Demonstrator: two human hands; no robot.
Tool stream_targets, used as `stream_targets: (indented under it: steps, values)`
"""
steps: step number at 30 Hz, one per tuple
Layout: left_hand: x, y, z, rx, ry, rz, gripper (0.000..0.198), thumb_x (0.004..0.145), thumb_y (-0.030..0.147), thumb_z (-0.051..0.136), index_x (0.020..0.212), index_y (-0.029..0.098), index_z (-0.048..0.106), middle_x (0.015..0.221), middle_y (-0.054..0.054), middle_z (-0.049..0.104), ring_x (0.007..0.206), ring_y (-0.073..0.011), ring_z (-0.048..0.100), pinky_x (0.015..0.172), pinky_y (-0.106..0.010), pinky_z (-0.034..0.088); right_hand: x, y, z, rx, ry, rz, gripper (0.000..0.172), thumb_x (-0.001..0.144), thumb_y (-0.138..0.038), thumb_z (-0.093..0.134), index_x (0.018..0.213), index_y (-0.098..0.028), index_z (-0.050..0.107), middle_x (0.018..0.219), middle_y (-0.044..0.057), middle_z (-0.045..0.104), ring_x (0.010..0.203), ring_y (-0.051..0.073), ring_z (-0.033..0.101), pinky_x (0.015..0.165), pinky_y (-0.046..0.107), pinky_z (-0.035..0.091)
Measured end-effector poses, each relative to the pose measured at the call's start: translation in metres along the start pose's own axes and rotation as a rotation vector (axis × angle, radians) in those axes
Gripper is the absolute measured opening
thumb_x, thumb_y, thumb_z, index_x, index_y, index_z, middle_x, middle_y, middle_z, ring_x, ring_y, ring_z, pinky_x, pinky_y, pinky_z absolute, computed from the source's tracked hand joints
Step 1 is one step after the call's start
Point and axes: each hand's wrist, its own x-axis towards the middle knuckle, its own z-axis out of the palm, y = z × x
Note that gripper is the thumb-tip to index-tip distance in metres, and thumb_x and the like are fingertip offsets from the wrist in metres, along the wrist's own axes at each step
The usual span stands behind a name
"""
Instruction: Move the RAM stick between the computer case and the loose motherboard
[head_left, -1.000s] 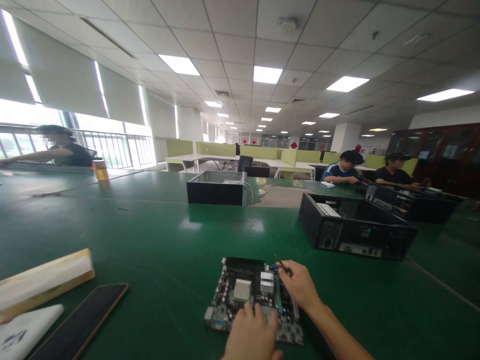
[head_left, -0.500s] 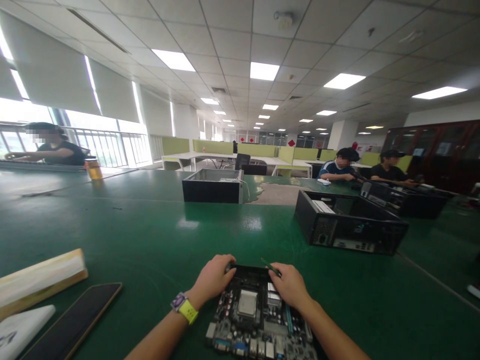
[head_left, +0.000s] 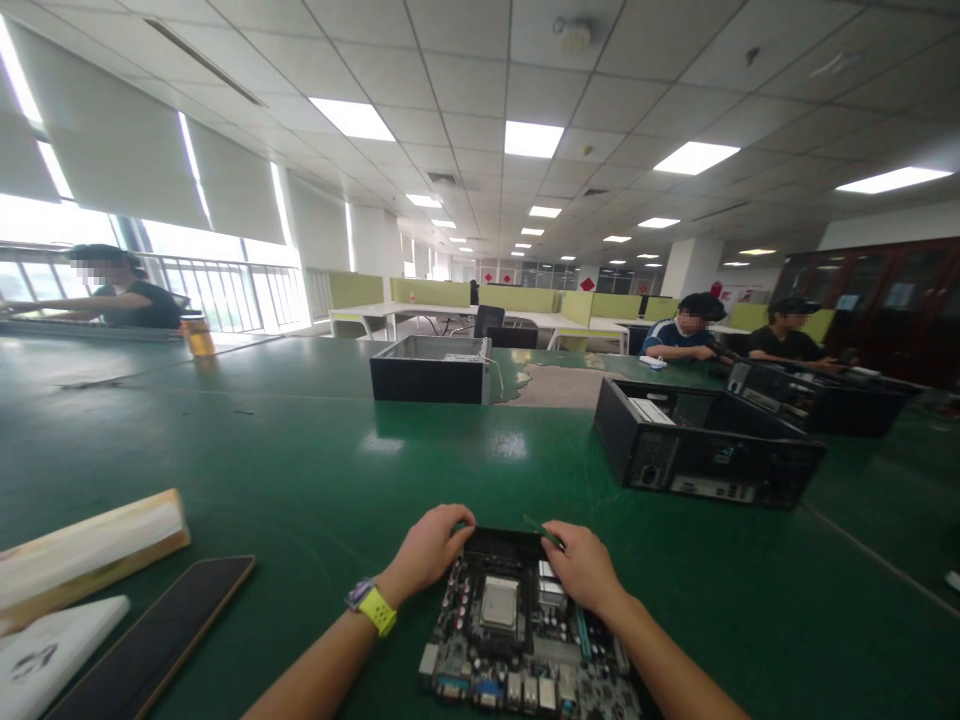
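A motherboard lies flat before me, its ports facing my side, with a square silver processor near its middle. Along its far side runs a black edge. My left hand, with a yellow-strapped watch on the wrist, is closed at the far left corner, thumb and fingers pinching that edge. Over the board's far right corner, my right hand is closed around a thin green strip that sticks out toward the left; its exact kind is too blurred to tell.
An open black computer case stands ahead on the right, another case further off. At left lie a phone, a white box and a long pale block. Several people sit around the green table.
The view has shifted slightly left, so things sit a little further right. Both hands keep nearly the same places at the board's far corners; the green strip stays in my right hand.
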Motion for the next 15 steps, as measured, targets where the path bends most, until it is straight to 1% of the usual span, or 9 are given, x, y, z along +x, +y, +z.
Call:
stream_targets:
  steps: [6, 11, 13, 15]
  values:
    - [-0.002, -0.001, 0.001, 0.024, 0.0, -0.011, 0.018, 0.081, 0.03, 0.046, 0.09, 0.022, 0.061, 0.094, -0.002, 0.065, 0.092, -0.0199, 0.056, 0.083, -0.031, 0.041, -0.001, 0.001, 0.0, 0.043, 0.0, -0.017, 0.029, 0.085, -0.027, 0.043, 0.1, -0.028, 0.067, 0.1, -0.001, 0.069, 0.092, 0.017, 0.061, 0.077, 0.024, 0.043]
    - [-0.002, -0.003, 0.004, 0.012, -0.035, -0.026, 0.016, 0.08, 0.028, 0.047, 0.087, 0.022, 0.061, 0.09, -0.002, 0.065, 0.088, -0.0192, 0.057, 0.077, -0.029, 0.043, 0.0, 0.001, 0.001, 0.058, 0.018, -0.024, 0.029, 0.084, -0.028, 0.044, 0.102, -0.029, 0.067, 0.101, -0.001, 0.069, 0.093, 0.017, 0.062, 0.079, 0.025, 0.043]
    - [-0.001, -0.001, 0.001, -0.005, -0.023, -0.025, 0.019, 0.079, 0.028, 0.049, 0.093, 0.022, 0.061, 0.096, -0.003, 0.065, 0.092, -0.0193, 0.057, 0.081, -0.03, 0.043, 0.0, 0.001, 0.001, 0.062, 0.02, -0.009, 0.03, 0.084, -0.03, 0.044, 0.106, -0.029, 0.066, 0.103, 0.0, 0.069, 0.094, 0.018, 0.062, 0.08, 0.026, 0.043]
    - [-0.001, 0.008, -0.004, 0.0, 0.021, -0.004, 0.027, 0.078, 0.027, 0.052, 0.103, 0.021, 0.059, 0.106, -0.005, 0.063, 0.1, -0.0202, 0.055, 0.088, -0.032, 0.041, 0.0, 0.001, 0.001, 0.071, 0.026, 0.003, 0.032, 0.085, -0.032, 0.044, 0.109, -0.029, 0.065, 0.104, 0.0, 0.069, 0.094, 0.018, 0.062, 0.081, 0.027, 0.043]
